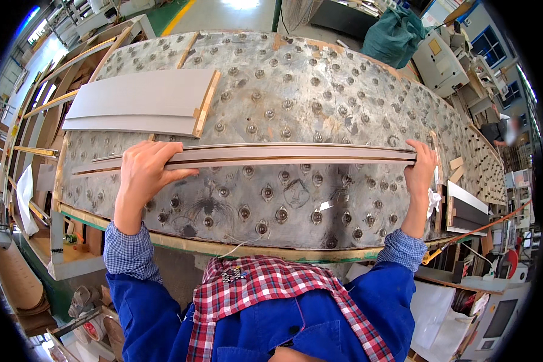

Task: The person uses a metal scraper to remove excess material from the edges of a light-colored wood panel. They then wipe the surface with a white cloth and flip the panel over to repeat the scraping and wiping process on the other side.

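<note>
Both my hands hold a pair of long, narrow, pale grey panel strips (283,155) with brown edges, stretched crosswise over the metal ball-roller table (295,193). Near the strips' left part, my left hand (151,166) is closed round them, with the thumb along the near side. At their right end, my right hand (421,166) grips them, fingers over the top. The strips' left tips run on past my left hand. Whether the strips touch the table I cannot tell. Beyond my left hand lies a stack of wide pale grey panels (142,99) with a wooden end.
A slatted wooden rack (60,114) borders the table's left. Right of my right hand are white and dark boards (466,208) and an orange hose (495,224). A green sack (395,37) stands beyond the far edge. Another person (504,130) is at the far right.
</note>
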### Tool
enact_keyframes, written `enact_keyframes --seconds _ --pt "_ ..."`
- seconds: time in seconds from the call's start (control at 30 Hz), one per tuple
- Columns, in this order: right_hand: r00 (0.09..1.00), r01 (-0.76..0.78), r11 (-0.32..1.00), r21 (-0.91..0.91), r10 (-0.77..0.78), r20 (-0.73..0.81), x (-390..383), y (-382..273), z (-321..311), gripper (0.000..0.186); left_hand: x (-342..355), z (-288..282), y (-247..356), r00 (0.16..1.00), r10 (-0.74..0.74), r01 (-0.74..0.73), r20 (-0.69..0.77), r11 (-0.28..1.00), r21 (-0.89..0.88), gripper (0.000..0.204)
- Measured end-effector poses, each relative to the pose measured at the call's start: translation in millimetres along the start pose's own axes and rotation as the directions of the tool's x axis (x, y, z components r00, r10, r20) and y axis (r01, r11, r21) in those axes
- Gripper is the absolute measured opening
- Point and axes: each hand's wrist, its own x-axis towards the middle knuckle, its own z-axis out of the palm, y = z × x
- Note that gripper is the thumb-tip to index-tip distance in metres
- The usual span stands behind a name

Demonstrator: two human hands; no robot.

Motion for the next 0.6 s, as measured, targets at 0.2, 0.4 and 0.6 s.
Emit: enact_keyframes --seconds 0.2,0.4,0.6 --pt "0.996 0.094 0.995 0.030 -0.094 -0.006 38 6 10 0.062 25 10 -20 0.999 0.031 -0.025 -0.035 0.987 0.160 0.052" --pt "0.992 0.117 0.989 0.093 -0.121 0.037 67 -2 13 0.061 43 14 -40 0.994 -0.097 0.089 0.040 0.981 0.171 0.056" --pt "0.991 0.128 0.991 0.046 -0.130 0.029 80 10 23 0.064 57 26 -47 0.993 -0.115 0.113 0.008 0.987 0.113 0.055"
